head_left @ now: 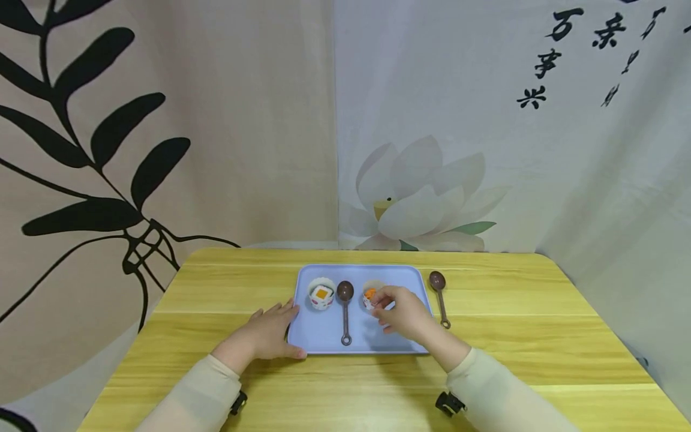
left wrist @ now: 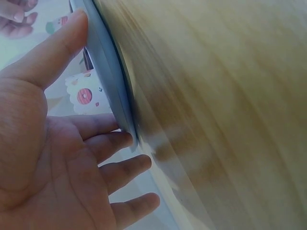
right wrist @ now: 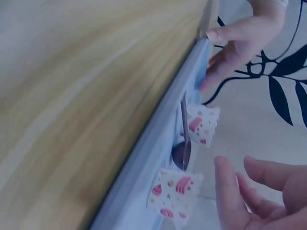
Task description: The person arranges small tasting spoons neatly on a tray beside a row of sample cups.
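A pale blue tray (head_left: 324, 336) lies on the wooden table. My left hand (head_left: 268, 334) is at its left side, fingers spread along the edge and thumb at the front corner. The left paper cup (head_left: 322, 300) holds a white piece with an orange-yellow square on top. Between the cups lies a brown spoon (head_left: 345, 312), handle toward me. My right hand (head_left: 402, 312) hovers beside the right paper cup (right wrist: 173, 194), in which something orange (head_left: 369, 293) shows. Nothing appears between the thumb and fingers of that hand in the right wrist view.
A second brown spoon (head_left: 439, 297) lies on the table (head_left: 529, 336), just right of the tray. Behind the table hangs a printed cloth backdrop (head_left: 270, 150) with a plant, a lotus and characters.
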`<state>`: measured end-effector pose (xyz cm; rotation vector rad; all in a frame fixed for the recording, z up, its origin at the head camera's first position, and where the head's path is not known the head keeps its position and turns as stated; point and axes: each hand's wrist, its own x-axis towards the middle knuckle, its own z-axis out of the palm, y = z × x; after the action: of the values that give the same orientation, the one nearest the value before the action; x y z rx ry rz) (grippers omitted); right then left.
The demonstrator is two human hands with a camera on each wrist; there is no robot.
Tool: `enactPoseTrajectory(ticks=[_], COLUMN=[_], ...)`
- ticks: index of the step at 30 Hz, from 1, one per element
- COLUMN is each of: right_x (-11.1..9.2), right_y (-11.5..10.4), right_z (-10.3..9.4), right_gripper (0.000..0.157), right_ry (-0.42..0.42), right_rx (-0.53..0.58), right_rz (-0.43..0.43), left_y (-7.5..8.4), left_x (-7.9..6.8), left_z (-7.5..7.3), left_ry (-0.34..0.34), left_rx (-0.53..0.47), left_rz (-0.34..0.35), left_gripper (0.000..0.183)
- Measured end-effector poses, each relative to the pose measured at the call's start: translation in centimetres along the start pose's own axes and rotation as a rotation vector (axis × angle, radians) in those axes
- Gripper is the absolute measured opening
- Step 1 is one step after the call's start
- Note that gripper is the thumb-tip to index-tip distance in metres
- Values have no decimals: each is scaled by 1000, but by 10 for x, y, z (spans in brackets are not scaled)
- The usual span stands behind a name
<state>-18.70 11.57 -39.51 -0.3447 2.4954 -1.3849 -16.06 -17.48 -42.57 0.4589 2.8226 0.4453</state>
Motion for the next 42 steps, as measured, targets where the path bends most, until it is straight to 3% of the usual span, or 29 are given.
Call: enactPoseTrajectory(ticks=[6,16,35,42], right_x=[-8,-22,-37,-39], right_y=[2,4,15,21], right_z=[-17,-44,-73,-88], right_gripper=[16,12,18,22], right_ry=[15,55,106,151], right_rx=[25,-42,-40,-31], right_rz=[25,35,50,15], left_y=[0,0,3,2], left_x=[2,1,-1,0], left_z=[0,0,0,1], left_ry=[-7,-10,-4,2], left_rx=[9,-14,-11,-9], left_rz=[-3,-6,-15,-15], left_gripper=[103,104,102,103])
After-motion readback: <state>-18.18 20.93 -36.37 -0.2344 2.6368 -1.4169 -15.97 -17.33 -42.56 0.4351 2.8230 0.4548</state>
